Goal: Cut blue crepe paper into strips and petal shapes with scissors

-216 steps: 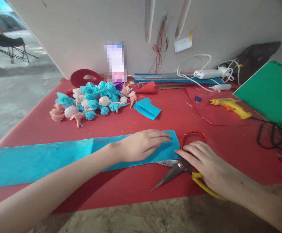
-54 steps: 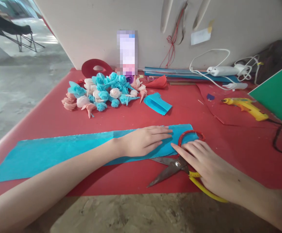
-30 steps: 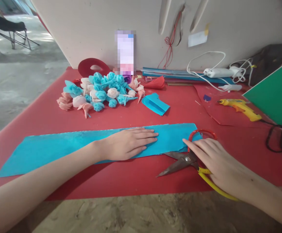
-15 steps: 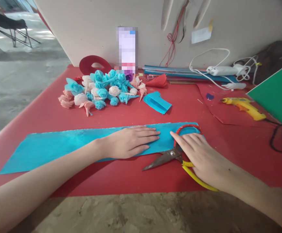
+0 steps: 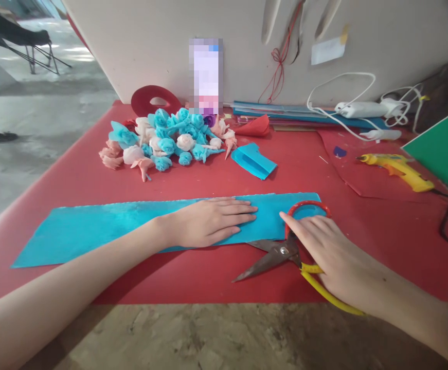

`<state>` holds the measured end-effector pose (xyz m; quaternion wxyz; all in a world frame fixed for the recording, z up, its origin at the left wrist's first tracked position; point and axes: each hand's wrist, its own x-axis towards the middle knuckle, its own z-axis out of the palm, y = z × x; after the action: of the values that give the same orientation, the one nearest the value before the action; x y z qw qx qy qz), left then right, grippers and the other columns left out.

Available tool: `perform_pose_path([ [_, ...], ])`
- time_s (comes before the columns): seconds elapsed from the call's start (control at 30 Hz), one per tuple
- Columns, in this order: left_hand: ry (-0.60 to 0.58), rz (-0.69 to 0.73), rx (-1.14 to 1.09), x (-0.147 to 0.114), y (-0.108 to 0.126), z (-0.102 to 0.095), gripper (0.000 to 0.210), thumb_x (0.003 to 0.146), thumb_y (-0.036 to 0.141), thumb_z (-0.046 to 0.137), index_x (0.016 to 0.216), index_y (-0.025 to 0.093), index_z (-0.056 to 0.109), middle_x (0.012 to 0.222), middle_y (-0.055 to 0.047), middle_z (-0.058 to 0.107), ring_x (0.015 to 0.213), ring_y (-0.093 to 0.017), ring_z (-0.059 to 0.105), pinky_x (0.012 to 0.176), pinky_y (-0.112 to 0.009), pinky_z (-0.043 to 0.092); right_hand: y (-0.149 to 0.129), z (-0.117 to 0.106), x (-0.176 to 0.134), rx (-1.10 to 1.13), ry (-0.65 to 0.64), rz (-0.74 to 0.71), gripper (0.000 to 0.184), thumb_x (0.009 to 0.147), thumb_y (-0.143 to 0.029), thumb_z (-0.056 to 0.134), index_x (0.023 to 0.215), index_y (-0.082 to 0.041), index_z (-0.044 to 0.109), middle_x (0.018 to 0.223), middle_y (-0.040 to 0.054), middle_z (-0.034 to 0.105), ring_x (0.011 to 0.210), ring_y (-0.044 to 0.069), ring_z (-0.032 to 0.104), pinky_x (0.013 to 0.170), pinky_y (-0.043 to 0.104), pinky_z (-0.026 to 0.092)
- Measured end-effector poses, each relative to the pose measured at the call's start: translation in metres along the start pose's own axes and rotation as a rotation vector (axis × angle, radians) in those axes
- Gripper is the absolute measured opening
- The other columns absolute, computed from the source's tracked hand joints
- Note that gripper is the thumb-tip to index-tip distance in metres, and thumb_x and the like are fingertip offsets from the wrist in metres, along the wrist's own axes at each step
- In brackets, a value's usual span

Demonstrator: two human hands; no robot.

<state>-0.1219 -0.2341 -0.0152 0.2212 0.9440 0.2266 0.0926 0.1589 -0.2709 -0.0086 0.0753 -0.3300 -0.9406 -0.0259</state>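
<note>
A long strip of blue crepe paper (image 5: 104, 226) lies across the red tabletop in front of me. My left hand (image 5: 210, 222) rests flat on it, palm down, fingers stretched to the right. At the strip's right end my right hand (image 5: 324, 246) grips a pair of scissors (image 5: 284, 251) with one red and one yellow handle. The scissors' dark blades are spread apart and point left, near the strip's lower edge. My right fingertips are partly hidden behind the hand and the red handle.
Behind the strip lies a pile of blue, white and pink paper roses (image 5: 165, 146). Right of it is a folded blue paper piece (image 5: 253, 160). A yellow glue gun (image 5: 401, 172) and a white power strip (image 5: 360, 109) lie at the right. A phone (image 5: 207, 77) leans against the wall.
My right hand has shifted slightly right and down with the scissors, away from the strip's lower edge. My left hand stays flat on the paper. The whole view has shifted a little.
</note>
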Motion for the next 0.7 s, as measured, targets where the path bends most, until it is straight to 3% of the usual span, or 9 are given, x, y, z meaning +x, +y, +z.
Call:
perform_pose_path([
  [0.43, 0.003, -0.022, -0.016, 0.001, 0.0, 0.0, 0.043, 0.099, 0.025, 0.033, 0.14, 0.014, 0.038, 0.147, -0.006, 0.037, 0.139, -0.016, 0.028, 0.118, -0.033, 0.018, 0.003, 0.0, 0.001, -0.086, 0.008, -0.007, 0.075, 0.064, 0.002, 0.039, 0.138, -0.004, 0.026, 0.097, 0.0149, 0.063, 0.084, 0.027, 0.056, 0.07, 0.039, 0.049],
  [0.7, -0.035, -0.067, -0.015, 0.002, 0.0, 0.001, 0.046, 0.099, 0.028, 0.029, 0.141, 0.01, 0.034, 0.148, -0.006, 0.035, 0.14, -0.013, 0.026, 0.118, -0.03, 0.013, -0.01, 0.007, 0.031, -0.003, -0.015, -0.039, 0.091, 0.061, 0.003, 0.037, 0.146, -0.009, 0.006, 0.095, 0.0096, 0.062, 0.084, 0.025, 0.053, 0.074, 0.039, 0.047],
])
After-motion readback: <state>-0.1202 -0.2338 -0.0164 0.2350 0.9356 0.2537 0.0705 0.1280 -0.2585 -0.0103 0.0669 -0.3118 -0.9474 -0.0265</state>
